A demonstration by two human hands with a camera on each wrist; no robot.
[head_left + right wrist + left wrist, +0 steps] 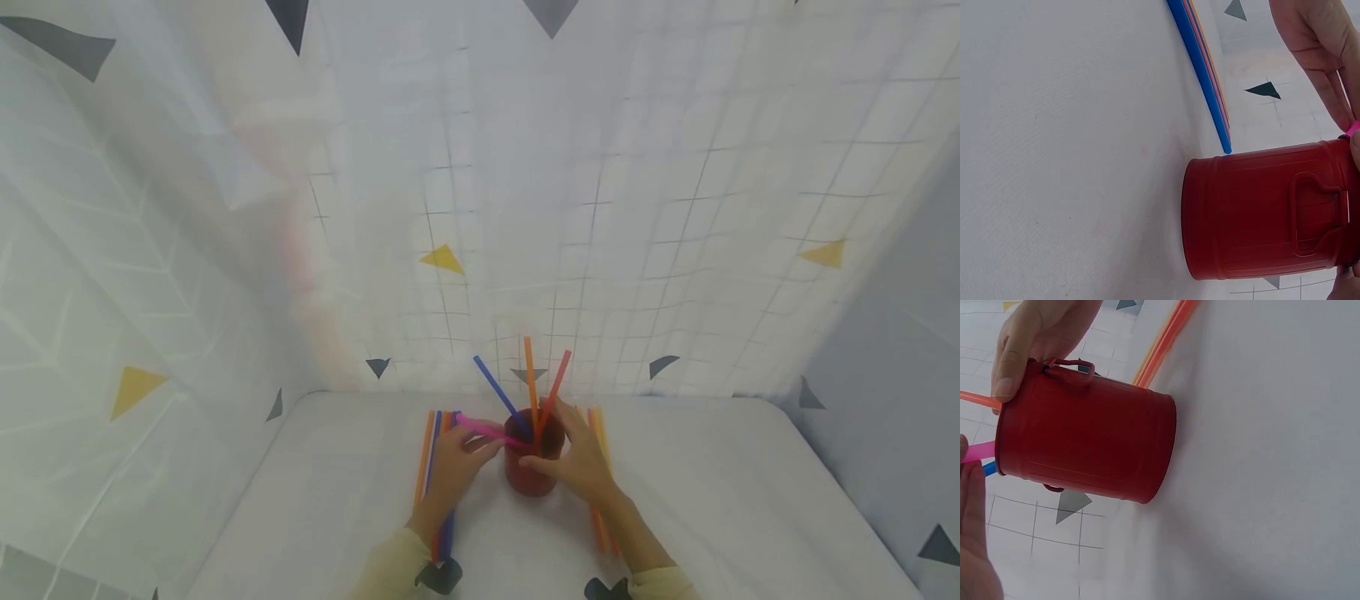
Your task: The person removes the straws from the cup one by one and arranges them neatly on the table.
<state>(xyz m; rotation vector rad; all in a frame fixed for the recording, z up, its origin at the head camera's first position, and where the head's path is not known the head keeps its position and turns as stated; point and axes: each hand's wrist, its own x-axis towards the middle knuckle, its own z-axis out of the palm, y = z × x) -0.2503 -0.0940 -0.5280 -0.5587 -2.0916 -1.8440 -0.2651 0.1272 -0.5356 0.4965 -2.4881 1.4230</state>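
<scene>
A small red metal bucket [531, 482] with wire side handles stands upright on the table. A blue straw [493, 385], an orange straw [530, 371] and a red straw [558, 377] lean out of its mouth. Between thumb and fingers, my left hand [452, 460] pinches a pink straw [480, 428], slanted low, with its far end at the bucket's mouth. My right hand [587, 462] grips the bucket by its right side near the rim, thumb in front. The left wrist view also shows the bucket [1085, 431] with that thumb over its rim.
Left of the bucket lies a row of several orange and blue straws [424, 458], partly under my left forearm. Several yellow and orange straws [599, 425] lie on the right, partly behind my right hand. A white sheet with triangles [510, 208] rises behind the table [697, 475].
</scene>
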